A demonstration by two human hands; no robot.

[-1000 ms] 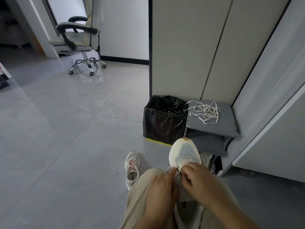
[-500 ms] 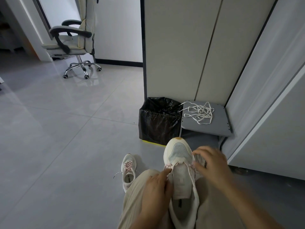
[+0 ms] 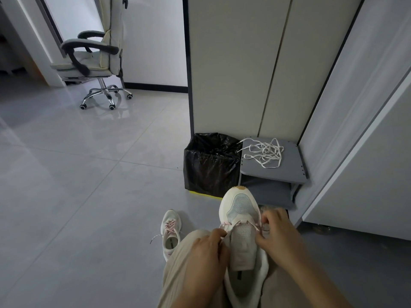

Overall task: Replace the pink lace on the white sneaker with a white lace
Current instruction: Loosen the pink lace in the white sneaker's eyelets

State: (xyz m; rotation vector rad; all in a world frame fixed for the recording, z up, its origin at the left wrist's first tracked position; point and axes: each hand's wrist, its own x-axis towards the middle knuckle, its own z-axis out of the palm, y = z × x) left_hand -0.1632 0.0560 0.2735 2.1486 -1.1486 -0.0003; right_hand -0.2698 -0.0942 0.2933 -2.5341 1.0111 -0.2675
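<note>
A white sneaker [image 3: 239, 210] lies on my lap, toe pointing away, tongue exposed. A pink lace [image 3: 231, 223] runs only through its front eyelets. My left hand [image 3: 204, 252] holds the shoe's left side and pinches the lace's left end. My right hand [image 3: 278, 234] grips the right side by the eyelets, fingers curled round the lace there. A tangled white lace [image 3: 264, 153] lies on a grey stool [image 3: 289, 172] beyond the shoe.
A second white sneaker [image 3: 170, 232] with a pink lace stands on the floor at left. A black-lined bin [image 3: 211, 165] sits beside the stool against a beige cabinet [image 3: 233, 63]. An office chair [image 3: 93, 61] stands far left on the grey tiles.
My right hand pulled away to the right, drawing the pink lace out of the upper eyelets, then came back to the shoe's right side. The tongue now shows bare.
</note>
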